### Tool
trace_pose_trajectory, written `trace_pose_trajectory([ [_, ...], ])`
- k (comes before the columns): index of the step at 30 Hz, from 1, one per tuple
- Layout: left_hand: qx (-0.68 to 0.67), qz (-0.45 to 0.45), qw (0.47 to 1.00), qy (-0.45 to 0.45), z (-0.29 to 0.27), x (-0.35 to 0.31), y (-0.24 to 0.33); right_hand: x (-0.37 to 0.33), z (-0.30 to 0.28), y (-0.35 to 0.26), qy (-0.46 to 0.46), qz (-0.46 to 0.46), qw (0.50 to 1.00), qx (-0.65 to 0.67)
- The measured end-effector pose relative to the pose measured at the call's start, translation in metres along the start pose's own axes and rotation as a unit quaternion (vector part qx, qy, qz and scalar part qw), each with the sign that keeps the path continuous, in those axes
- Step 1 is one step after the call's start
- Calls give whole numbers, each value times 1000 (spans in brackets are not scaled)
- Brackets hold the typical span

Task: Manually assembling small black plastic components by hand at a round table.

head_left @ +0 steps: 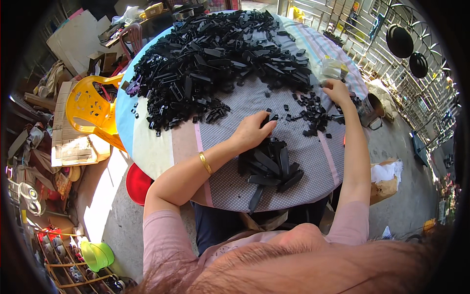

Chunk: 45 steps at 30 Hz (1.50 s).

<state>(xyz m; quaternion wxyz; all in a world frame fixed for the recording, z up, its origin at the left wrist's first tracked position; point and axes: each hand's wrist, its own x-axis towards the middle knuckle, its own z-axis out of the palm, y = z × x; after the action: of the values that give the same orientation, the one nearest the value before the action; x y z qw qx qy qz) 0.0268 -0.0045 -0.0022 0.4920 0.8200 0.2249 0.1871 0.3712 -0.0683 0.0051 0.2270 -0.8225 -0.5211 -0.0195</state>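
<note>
My left hand (252, 130) is closed around a small black plastic piece (272, 117) that sticks out past the fingertips. Just below it, near the table's front edge, lies a loose stack of long black plastic pieces (274, 164). Farther right, my right hand (337, 91) has its fingers pinched together beside a clear plastic bag (334, 68); what they hold, if anything, is too small to make out. Between the hands is a scatter of small black parts (313, 110). A large heap of black plastic pieces (196, 63) covers the far and left side.
The round table (156, 157) wears a striped and dotted cloth. A metal mug (371, 110) stands by its right edge. Left of it are a yellow plastic chair (90, 105) and a red stool (137, 183). A cardboard box (384, 188) sits at lower right.
</note>
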Motion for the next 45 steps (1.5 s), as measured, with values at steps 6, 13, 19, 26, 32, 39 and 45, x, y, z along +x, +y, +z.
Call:
trace_pose_trajectory([
  [6, 6, -6, 1000, -13, 0, 0, 0, -28, 30, -44, -11, -147, 988, -53],
  [13, -12, -7, 1000, -8, 2, 1, -4, -83, 34, -96, 79, -246, 963, -75],
  [19, 1, -13, 1000, -6, 4, 4, -5, -86, -18, -47, 99, -110, 989, -8],
  [26, 9, -22, 1000, -3, 0, 1, -5, -126, -38, -60, -99, -110, 987, 64],
  [32, 5, -11, 1000, -6, 2, 2, -4, -106, -15, -46, -1, -112, 993, 20],
  [39, 68, 16, 998, -1, -1, 0, 1, -77, -1, -87, 126, -219, 968, -5],
  [45, 97, 30, 995, 15, 1, -4, 3, -35, 18, -221, -52, -462, 883, 69],
])
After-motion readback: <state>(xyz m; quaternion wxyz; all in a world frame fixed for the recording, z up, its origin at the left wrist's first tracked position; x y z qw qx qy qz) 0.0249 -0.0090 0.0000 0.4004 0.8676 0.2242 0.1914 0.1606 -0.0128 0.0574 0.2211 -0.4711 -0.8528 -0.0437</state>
